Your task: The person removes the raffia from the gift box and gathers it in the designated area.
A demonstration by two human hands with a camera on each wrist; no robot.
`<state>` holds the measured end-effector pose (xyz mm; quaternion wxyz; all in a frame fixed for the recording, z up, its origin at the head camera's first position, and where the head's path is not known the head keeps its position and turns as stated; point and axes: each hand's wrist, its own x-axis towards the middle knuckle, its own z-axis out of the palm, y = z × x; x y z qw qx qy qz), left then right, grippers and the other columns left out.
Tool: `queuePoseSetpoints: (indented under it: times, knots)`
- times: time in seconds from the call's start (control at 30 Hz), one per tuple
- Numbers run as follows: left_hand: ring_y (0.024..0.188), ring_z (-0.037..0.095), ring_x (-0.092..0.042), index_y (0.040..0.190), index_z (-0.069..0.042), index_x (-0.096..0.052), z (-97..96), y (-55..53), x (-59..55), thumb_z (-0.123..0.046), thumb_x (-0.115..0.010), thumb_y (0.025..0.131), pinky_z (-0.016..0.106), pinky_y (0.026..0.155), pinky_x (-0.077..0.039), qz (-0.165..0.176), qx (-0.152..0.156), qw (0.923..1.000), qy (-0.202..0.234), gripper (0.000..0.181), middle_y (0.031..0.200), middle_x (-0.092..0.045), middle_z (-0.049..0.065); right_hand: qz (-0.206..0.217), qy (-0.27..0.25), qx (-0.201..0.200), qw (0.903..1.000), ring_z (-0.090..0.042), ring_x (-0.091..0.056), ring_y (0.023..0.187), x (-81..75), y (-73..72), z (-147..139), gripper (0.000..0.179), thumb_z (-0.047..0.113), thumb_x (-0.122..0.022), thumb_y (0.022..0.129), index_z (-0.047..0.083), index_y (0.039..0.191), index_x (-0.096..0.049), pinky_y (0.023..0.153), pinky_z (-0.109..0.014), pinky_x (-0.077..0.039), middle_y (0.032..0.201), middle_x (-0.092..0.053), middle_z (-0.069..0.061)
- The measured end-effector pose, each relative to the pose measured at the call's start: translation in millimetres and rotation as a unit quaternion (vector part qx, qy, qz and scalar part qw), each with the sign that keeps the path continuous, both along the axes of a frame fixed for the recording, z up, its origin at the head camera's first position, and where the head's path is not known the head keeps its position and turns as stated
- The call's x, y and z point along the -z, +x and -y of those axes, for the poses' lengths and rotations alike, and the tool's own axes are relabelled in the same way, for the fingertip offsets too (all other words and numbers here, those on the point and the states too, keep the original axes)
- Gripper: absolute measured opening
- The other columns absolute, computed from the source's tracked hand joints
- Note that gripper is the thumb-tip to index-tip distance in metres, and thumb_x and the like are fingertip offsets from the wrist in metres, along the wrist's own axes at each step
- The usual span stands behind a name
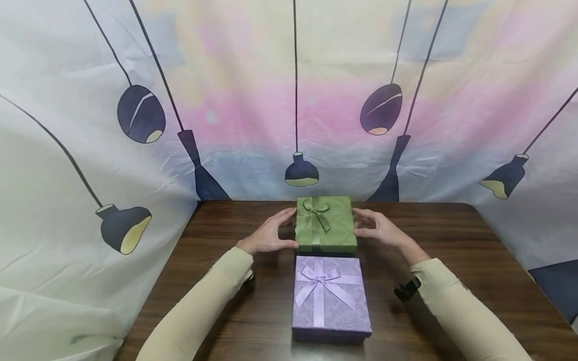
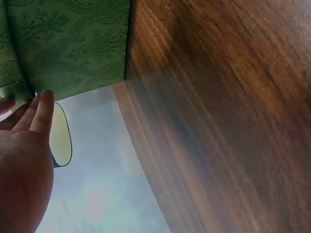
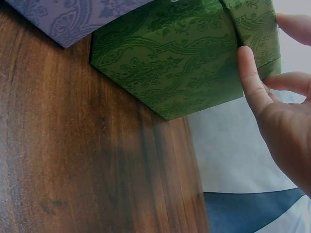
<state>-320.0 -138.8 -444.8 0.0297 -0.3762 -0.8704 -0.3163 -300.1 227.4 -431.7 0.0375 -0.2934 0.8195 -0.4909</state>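
A green gift box (image 1: 339,220) with a patterned cover and a ribbon bow sits near the far edge of the table. My left hand (image 1: 267,235) holds its left side, thumb toward the near corner and fingers toward the far one. On the opposite side my right hand (image 1: 383,231) grips in the same way. Both wrist views place the fingertips (image 3: 247,58) right by the seam between lid and base. Directly in front of the green box lies a purple gift box (image 1: 346,306), its lid on and tied with a lilac ribbon and bow.
Beneath both boxes is a dark brown wooden table (image 1: 217,311). Behind it and along the sides hangs a pale cloth backdrop (image 1: 253,105) printed with dark lamps, meeting the table's far edge close behind the green box.
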Motion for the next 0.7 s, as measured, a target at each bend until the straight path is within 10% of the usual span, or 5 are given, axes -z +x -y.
queuePoseSetpoints:
  times: [0.4,0.7]
  knots:
    - [0.141,0.036,-0.034,0.156,-0.015,-0.023,-0.6,1.7,-5.3,-0.077,-0.064,0.073,0.056,0.113,-0.033,0.013,0.005,0.9997,0.021,0.112,0.160,-0.024,0.011,0.011,-0.024,0.001,0.9997,-0.009,-0.059,0.106,-6.2,0.1,0,0.067,0.002,-0.067,0.089,-0.008,0.147,-0.034,0.088,-0.021,-0.052,0.127,-0.055,-0.027]
    - [0.140,0.031,-0.036,0.155,-0.008,-0.023,-1.8,0.0,-8.6,-0.053,-0.079,0.076,0.040,0.111,-0.042,0.028,0.030,0.9966,0.072,0.107,0.158,-0.023,0.015,0.014,-0.029,-0.004,0.9995,-0.012,-0.059,0.107,-13.0,0.3,1,0.069,0.004,-0.067,0.090,-0.007,0.149,-0.032,0.088,-0.020,-0.051,0.125,-0.057,-0.027]
